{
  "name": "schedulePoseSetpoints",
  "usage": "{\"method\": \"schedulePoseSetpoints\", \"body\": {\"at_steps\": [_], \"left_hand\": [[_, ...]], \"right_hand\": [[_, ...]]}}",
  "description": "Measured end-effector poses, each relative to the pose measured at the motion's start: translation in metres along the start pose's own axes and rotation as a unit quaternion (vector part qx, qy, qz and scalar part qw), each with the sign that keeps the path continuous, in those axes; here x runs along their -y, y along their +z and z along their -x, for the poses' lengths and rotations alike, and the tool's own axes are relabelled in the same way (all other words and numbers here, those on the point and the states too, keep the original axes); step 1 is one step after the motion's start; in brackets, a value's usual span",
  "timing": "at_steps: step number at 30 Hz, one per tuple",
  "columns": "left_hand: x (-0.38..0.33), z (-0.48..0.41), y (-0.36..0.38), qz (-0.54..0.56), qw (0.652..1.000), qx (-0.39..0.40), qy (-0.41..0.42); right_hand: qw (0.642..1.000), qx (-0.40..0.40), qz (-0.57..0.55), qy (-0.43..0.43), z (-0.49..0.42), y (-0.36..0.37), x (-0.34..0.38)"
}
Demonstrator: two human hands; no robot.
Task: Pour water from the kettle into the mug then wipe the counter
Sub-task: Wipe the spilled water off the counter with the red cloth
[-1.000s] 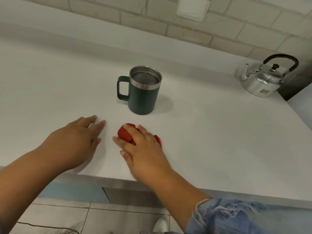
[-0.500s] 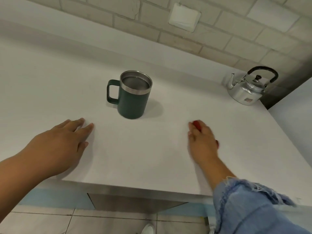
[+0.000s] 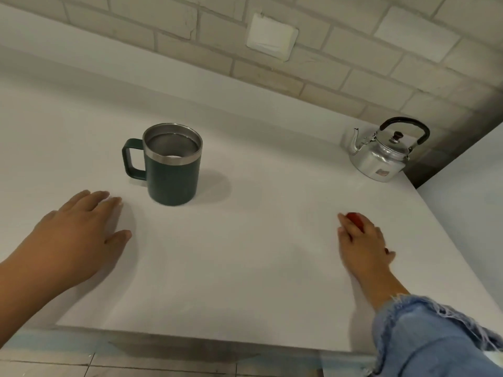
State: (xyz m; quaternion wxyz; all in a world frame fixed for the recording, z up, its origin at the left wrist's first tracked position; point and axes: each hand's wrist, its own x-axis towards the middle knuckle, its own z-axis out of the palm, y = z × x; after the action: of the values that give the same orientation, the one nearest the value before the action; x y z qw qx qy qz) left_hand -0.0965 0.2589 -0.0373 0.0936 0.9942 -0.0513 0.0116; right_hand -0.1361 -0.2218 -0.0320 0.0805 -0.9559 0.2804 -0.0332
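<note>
Resting flat near the front edge of the white counter [image 3: 245,268], the left hand [image 3: 79,235] lies palm down with its fingers stretched forward and slightly spread, the thumb angled out to the side; it holds nothing and touches only the bare surface. Across the counter on the right side, the right hand [image 3: 363,240] presses palm down on a red cloth [image 3: 355,219], its fingers curved over the wad so that only a small red patch shows past the fingertips and a sliver shows near the wrist side; the hand covers the cloth rather than lifting it. A frayed blue denim sleeve [image 3: 424,330] covers the right forearm, while the left forearm is bare. Below the counter's front edge a strip of pale tiled floor [image 3: 81,368] is visible. Farther back, just beyond the left hand's fingertips but apart from them, stands a dark green mug [image 3: 172,172] with a steel rim, upright, its handle turned to the left; its steel inside is in view, but the water level cannot be told. Well apart, in the far right corner of the counter, a shiny metal kettle [image 3: 381,156] sits upright with its black handle raised and its spout pointing left. Behind everything rises a pale brick wall [image 3: 353,63] carrying a white switch plate [image 3: 270,36].
</note>
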Motion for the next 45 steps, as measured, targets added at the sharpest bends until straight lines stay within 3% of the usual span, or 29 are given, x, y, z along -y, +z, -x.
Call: {"method": "schedulePoseSetpoints", "body": {"at_steps": [3,7,11,15,18,19,21,25,27,31,35,37,41,45], "left_hand": [[-0.009,-0.005,0.005,-0.009,0.999,0.014,-0.034],[-0.010,-0.008,0.010,-0.014,0.997,0.019,-0.074],[-0.012,-0.011,0.008,-0.005,0.997,0.010,-0.079],[-0.017,-0.011,0.004,-0.018,0.996,0.016,-0.087],[-0.025,-0.010,-0.001,-0.027,0.993,0.019,-0.115],[-0.028,-0.009,-0.003,-0.026,0.992,0.017,-0.126],[-0.032,-0.008,-0.003,-0.026,0.990,0.018,-0.139],[-0.025,-0.002,0.005,-0.031,0.995,-0.043,-0.089],[-0.022,-0.001,0.006,-0.042,0.995,-0.048,-0.082],[-0.021,-0.002,0.001,-0.050,0.992,0.017,-0.112],[-0.027,-0.003,-0.005,-0.043,0.990,0.008,-0.134],[-0.029,-0.004,-0.008,-0.040,0.989,0.008,-0.142],[-0.033,-0.002,-0.008,-0.031,0.990,0.006,-0.138],[-0.047,-0.002,-0.019,-0.020,0.987,0.012,-0.158]], "right_hand": [[0.998,-0.003,0.029,0.057,-0.040,-0.006,-0.035],[0.998,-0.004,0.052,0.017,-0.075,0.003,0.006],[0.978,0.008,0.050,-0.204,-0.053,0.026,0.111],[0.883,0.078,0.008,-0.463,0.034,0.036,0.183],[0.827,0.091,-0.017,-0.555,0.035,0.037,0.182],[0.827,0.079,-0.028,-0.556,0.016,0.039,0.177],[0.861,0.048,-0.039,-0.506,-0.038,0.046,0.163],[0.943,-0.020,-0.026,-0.331,-0.160,0.045,0.120],[0.969,-0.002,-0.004,-0.246,-0.206,0.038,0.106],[0.979,0.038,0.010,-0.202,-0.258,0.031,0.112],[0.969,0.041,0.005,-0.242,-0.260,0.039,0.161],[0.946,0.040,-0.016,-0.321,-0.237,0.047,0.197],[0.839,0.025,-0.058,-0.540,-0.151,0.058,0.238],[0.781,0.084,-0.037,-0.618,-0.067,0.049,0.225]]}}
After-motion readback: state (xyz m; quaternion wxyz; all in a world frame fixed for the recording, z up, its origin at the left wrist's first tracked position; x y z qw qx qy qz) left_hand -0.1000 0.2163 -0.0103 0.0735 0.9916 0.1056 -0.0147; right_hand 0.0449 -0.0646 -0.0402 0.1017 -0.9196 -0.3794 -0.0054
